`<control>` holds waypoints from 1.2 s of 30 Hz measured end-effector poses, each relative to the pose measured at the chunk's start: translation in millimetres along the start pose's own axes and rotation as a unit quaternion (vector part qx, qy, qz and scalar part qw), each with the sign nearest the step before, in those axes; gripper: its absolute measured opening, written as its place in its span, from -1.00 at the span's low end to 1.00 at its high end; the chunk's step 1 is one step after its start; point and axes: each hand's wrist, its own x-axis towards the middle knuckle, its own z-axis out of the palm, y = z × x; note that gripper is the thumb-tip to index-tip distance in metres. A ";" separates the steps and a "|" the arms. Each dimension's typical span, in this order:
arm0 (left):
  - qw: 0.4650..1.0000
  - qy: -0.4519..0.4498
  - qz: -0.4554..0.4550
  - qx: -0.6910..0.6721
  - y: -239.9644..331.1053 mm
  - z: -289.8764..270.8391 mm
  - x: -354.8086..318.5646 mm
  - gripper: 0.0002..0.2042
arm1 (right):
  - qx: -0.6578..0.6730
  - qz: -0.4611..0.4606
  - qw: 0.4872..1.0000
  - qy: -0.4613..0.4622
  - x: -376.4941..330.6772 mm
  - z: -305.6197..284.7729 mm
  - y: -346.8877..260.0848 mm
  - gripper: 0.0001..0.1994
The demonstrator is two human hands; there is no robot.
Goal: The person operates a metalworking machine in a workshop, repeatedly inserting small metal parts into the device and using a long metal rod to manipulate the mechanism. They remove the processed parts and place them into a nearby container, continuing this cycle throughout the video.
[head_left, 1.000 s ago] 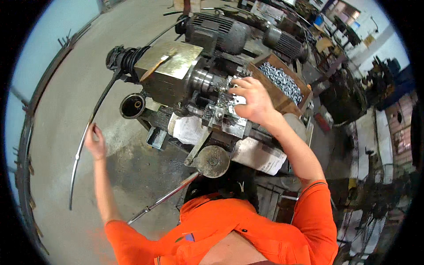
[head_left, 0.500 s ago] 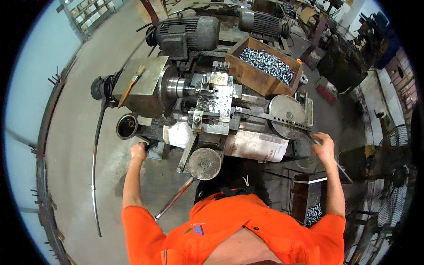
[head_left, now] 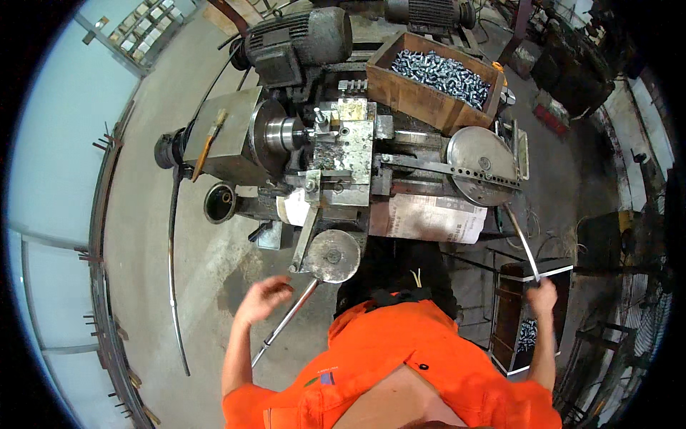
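My right hand (head_left: 541, 296) is closed around the lower end of a metal lever (head_left: 524, 242), which slants down from a large round disc (head_left: 480, 164) on the machine's right. My left hand (head_left: 263, 299) is in the air with loosely bent fingers, apart from one another and holding nothing. It is just left of a second lever (head_left: 289, 320), attached to a smaller disc (head_left: 334, 256) at the front. Between the discs is the tool slide (head_left: 355, 154) of a lathe-like machine, facing a shiny round chuck (head_left: 280, 134).
A wooden box (head_left: 429, 98) heaped with small shiny metal parts stands behind the slide. More parts lie in a dark bin (head_left: 509, 322) by my right arm. A brush (head_left: 209, 146) rests on the headstock cover (head_left: 227, 129). Printed sacking (head_left: 432, 218) hangs along the front; a motor (head_left: 296, 39) sits behind.
My left hand has left the small block at the machine's front left and moved right and nearer to me, its fingers loosening. My right hand has swung the right lever down toward me.
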 end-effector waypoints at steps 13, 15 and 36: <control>0.988 0.039 0.006 0.148 -5.3 61.1 14.4 -0.83 | 0.402 0.048 0.910 -0.084 -109.7 20.6 -89.7 -0.78; 0.988 0.040 0.002 0.151 -6.3 60.3 14.5 -0.83 | 0.396 0.033 0.914 -0.077 -110.3 24.3 -90.2 -0.77; 0.982 -0.094 -0.015 -0.165 -18.4 13.3 26.4 -0.59 | -0.033 -0.047 0.972 0.226 96.9 -9.6 -65.9 -0.24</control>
